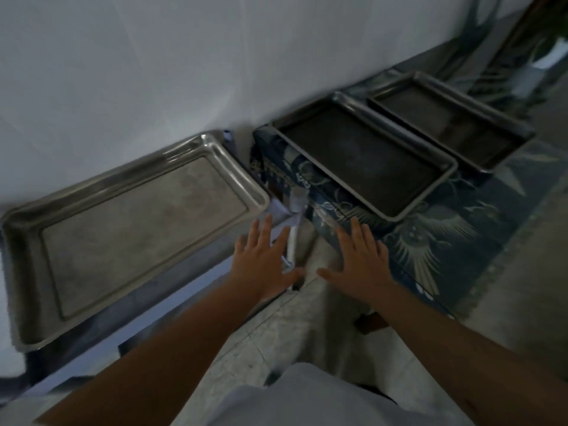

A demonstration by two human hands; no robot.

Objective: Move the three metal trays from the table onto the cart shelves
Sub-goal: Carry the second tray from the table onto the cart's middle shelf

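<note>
A wide shiny metal tray (132, 229) lies on the cart's top shelf (172, 290) at the left. Two darker metal trays rest on the table with the blue patterned cloth (445, 241) at the right: the nearer tray (362, 158) and the farther tray (445, 118) behind it. My left hand (261, 262) hovers with fingers spread just right of the shiny tray. My right hand (359, 259) is spread over the table's near corner, just short of the nearer dark tray. Both hands hold nothing.
A white wall (153, 72) runs behind the cart and the table. A white bracket or cable (295, 222) hangs in the narrow gap between them. Pale tiled floor (276, 333) lies below my arms. A potted plant (550, 41) stands at the far right.
</note>
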